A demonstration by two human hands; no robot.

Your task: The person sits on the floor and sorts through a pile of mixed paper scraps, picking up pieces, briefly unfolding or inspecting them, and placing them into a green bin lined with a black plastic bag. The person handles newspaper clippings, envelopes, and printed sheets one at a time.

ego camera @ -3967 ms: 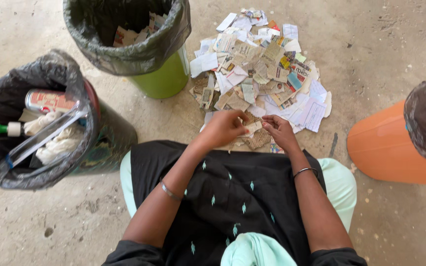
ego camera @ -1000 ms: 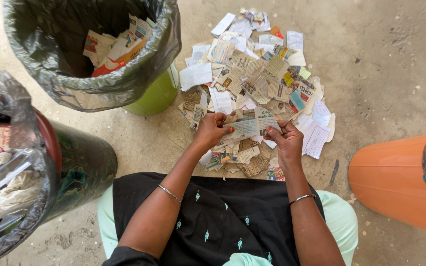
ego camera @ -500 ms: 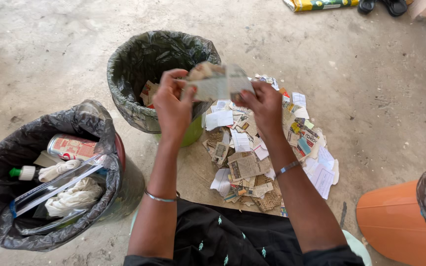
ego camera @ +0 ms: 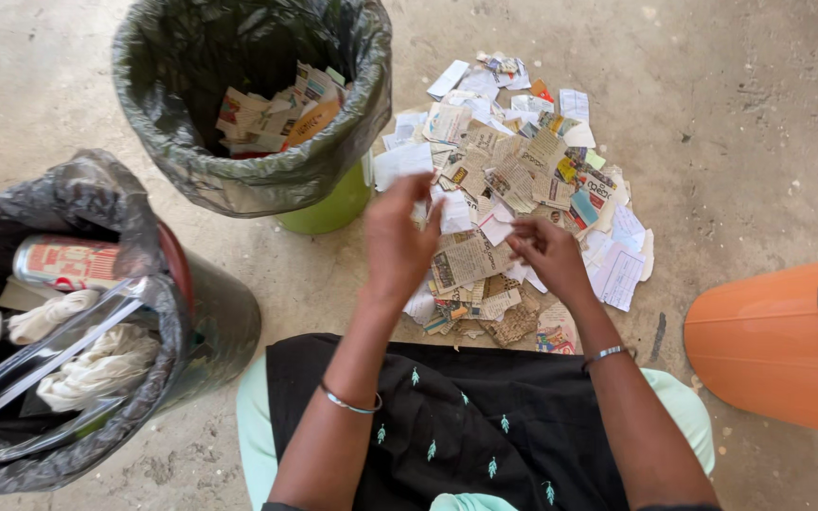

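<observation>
Leftmost, I note the dark bin (ego camera: 203,312) holding a can and cloths, then the green bin (ego camera: 328,210) with paper scraps inside. My left hand (ego camera: 398,241) hovers released, fingers spread, above the paper pile (ego camera: 523,180) on the floor. My right hand (ego camera: 549,255) pinches a white scrap (ego camera: 497,230). Recommended: gather several flat pieces together, keeping fingers low. An orange bin (ego camera: 759,331) stands right.

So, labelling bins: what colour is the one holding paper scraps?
Green bin, black liner; head view.
</observation>
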